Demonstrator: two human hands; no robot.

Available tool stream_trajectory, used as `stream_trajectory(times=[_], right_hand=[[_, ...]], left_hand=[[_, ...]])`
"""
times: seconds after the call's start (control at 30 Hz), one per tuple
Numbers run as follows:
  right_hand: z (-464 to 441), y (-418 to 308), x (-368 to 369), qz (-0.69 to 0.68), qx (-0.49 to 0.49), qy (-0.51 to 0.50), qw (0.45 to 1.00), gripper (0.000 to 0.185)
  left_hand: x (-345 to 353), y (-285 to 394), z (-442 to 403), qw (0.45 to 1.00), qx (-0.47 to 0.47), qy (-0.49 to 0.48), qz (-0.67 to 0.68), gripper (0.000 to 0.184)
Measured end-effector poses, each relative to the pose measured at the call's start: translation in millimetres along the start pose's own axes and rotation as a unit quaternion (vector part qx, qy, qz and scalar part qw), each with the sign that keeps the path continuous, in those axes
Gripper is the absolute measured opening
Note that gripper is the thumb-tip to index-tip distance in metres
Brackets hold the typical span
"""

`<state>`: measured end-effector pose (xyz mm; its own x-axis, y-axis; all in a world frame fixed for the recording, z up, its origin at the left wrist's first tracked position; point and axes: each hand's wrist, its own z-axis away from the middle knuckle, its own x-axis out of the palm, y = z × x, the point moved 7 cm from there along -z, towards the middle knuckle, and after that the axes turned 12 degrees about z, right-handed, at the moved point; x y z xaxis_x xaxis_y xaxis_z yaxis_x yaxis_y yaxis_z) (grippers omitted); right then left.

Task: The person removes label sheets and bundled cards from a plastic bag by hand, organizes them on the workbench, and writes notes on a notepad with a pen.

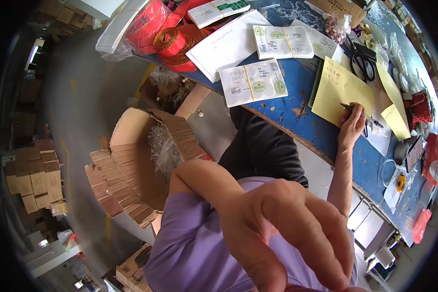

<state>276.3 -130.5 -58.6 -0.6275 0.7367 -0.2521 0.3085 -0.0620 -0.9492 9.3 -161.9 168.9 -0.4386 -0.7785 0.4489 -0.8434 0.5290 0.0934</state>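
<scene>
My right hand (pixel 354 121) is closed around a dark pen (pixel 346 106) at the lower edge of a yellow sheet (pixel 338 90) with handwriting. The sheet lies over a spiral notebook (pixel 316 82) on the blue table (pixel 289 117). Close to the camera, my left hand (pixel 292 228) is raised in front of the purple shirt, its fingers bent, thumb apart from them, and nothing visible between them. Left of the yellow sheet are banded stacks of printed labels, one (pixel 254 82) at the table edge and another (pixel 283 42) behind it.
Red ribbon rolls (pixel 173 46) lie at the table's far left. Black scissors (pixel 362 61) and a phone (pixel 414 154) are on the right. An open cardboard box (pixel 141 160) holding clear plastic stands on the floor beside my legs. Stacked cartons (pixel 36 175) are farther left.
</scene>
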Motion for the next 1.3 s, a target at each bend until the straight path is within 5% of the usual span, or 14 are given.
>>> stream_trajectory(times=[0.1, 0.37, 0.47, 0.53, 0.67, 0.73, 0.8, 0.87, 0.97, 1.07, 1.13, 1.3], right_hand=[[0, 0, 0, -0.005, 0.000, -0.003, 1.000, 0.032], [0, -1, 0, 0.012, -0.001, -0.004, 1.000, 0.031], [1, -3, 1, 0.014, -0.002, -0.004, 1.000, 0.031], [1, -2, 1, 0.015, -0.001, -0.004, 1.000, 0.031], [1, -2, 1, 0.008, 0.005, 0.004, 1.000, 0.030], [1, 3, 0, 0.024, -0.006, 0.053, 0.998, 0.030], [-3, 20, -2, -0.053, -0.008, 0.061, 0.997, 0.028], [-2, 1, -3, 0.038, -0.021, 0.034, 0.998, 0.026], [-3, 0, -3, 0.078, -0.095, 0.050, 0.991, 0.024], [3, 4, 1, -0.056, 0.008, 0.018, 0.998, 0.019], [7, -5, 2, -0.048, 0.013, -0.005, 0.999, 0.019], [6, -16, 0, 0.099, -0.133, 0.035, 0.986, 0.016]], left_hand=[[7, 10, -1, 0.988, -0.112, 0.104, -0.004, 0.044], [10, 6, 3, 0.978, -0.130, 0.155, 0.052, 0.038], [10, 1, -7, 0.995, 0.032, 0.081, 0.049, 0.038], [9, 0, -7, 0.995, 0.041, 0.079, 0.050, 0.037], [-24, 2, 6, 0.974, -0.149, 0.131, -0.106, 0.039], [-59, -10, 19, 0.909, -0.190, 0.097, -0.357, 0.043], [-95, -33, 40, 0.728, -0.236, 0.071, -0.640, 0.044], [-128, -58, 71, 0.539, -0.211, -0.025, -0.815, 0.040], [-166, -91, 112, 0.501, -0.313, -0.031, -0.806, 0.039], [-179, -106, 124, 0.424, -0.394, -0.061, -0.813, 0.044], [-179, -108, 122, 0.376, -0.358, -0.091, -0.850, 0.051], [-179, -111, 120, 0.374, -0.374, -0.097, -0.843, 0.059]])
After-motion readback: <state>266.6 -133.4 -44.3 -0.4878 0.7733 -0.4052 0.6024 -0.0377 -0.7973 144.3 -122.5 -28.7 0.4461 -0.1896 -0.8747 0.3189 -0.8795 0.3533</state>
